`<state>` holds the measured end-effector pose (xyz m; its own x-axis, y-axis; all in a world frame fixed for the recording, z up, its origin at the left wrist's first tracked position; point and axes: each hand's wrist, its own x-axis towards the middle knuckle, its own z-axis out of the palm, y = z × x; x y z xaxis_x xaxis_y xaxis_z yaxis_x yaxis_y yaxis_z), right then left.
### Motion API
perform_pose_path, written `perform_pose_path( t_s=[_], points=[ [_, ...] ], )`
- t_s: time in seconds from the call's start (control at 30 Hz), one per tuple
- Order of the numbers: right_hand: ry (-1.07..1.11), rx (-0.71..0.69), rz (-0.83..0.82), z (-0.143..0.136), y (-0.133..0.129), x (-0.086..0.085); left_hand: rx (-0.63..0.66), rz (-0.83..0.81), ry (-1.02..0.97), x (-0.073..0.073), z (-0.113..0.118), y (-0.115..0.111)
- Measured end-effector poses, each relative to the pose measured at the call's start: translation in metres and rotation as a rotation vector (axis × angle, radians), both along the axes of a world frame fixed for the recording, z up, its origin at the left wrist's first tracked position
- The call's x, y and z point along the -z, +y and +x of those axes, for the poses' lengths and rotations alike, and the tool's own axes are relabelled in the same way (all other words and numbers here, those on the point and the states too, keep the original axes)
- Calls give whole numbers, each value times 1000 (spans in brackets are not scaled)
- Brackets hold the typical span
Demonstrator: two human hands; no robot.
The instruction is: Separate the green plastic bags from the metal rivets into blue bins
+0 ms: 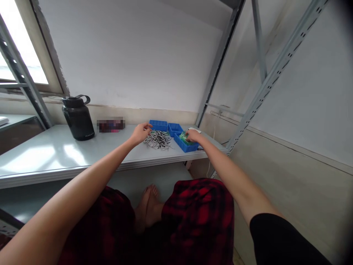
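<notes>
Left hand [141, 133]: one, fingers loosely curled and partly open, beside the heap's left edge; contact with it, cannot tell. Right hand [194, 136]: one, fingers bent down into green material [183, 137] inside the front blue bin [188, 148]; degree of closure and any grip, cannot tell. Blue bins: three, counting two behind [158, 125]. Heap of thin metallic pieces [158, 140]: one, on the surface [116, 148], pieces overlapping, uncountable. Black bottle [79, 120]: one, upright, left.
</notes>
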<state>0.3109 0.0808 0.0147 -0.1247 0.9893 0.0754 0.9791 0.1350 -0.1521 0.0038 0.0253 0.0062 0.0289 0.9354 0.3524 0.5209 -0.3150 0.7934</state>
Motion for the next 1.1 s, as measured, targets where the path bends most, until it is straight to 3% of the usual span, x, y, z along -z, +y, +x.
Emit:
perform_pose_path(
  t_s=[0.1,0.2,0.27,0.43,0.6,0.7,0.83,0.97,1.1],
  points=[
    [-51,30,-10,-7,2,-14,5,2,112,7,-7,4],
    [-25,55,165,-25,1,-29,51,-11,270,11,-9,7],
    [-24,-44,244,-45,2,-32,81,-11,399,8,-10,9],
    [-338,-313,134,-103,29,-12,118,3,642,1,-18,18],
    [-477,-276,12,-140,72,10,102,-14,714,13,-38,28],
    [-469,-221,-65,-148,90,19,51,-28,738,18,-51,35],
    [-473,-165,-121,-150,98,29,5,-10,737,12,-61,40],
    [-474,-134,-142,-149,99,31,0,8,727,6,-64,30],
    [-476,-122,-126,-148,96,32,-4,1,733,11,-70,20]
  ],
)
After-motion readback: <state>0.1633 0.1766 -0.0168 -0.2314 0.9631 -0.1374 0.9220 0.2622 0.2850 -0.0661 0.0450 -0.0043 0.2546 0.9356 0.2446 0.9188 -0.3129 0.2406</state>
